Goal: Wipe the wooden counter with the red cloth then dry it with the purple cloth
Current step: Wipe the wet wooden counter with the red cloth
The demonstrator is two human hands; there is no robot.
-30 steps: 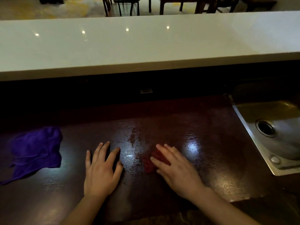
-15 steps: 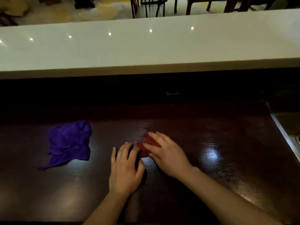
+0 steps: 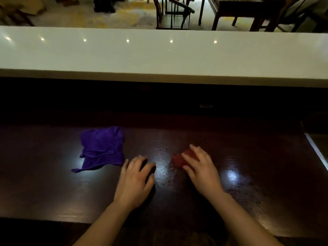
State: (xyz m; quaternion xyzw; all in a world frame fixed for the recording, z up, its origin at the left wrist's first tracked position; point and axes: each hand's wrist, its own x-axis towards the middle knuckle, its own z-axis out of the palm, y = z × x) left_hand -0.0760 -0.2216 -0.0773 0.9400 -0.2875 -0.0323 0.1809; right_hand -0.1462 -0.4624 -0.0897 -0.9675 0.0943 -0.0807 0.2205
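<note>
While the R hand (image 3: 200, 172) presses flat on the red cloth (image 3: 179, 159), fingers together over the bunched fabric, the L hand (image 3: 135, 180) rests palm-down on the wooden counter (image 3: 248, 157), fingers loosely spread, holding nothing. Red cloth sits mid-counter, mostly covered by the R hand, only its L part showing. Purple cloth (image 3: 103, 148) lies crumpled to the L, just beside the L fingertips but apart from them. Wet speckles & streaks shine btwn the hands and off to the R. Sink edge (image 3: 317, 151) cuts in at far R; contents out of view. No readable writing anywhere. Raised white ledge (image 3: 159, 55) runs across behind, w/ dark chairs (image 3: 173, 14) beyond.
</note>
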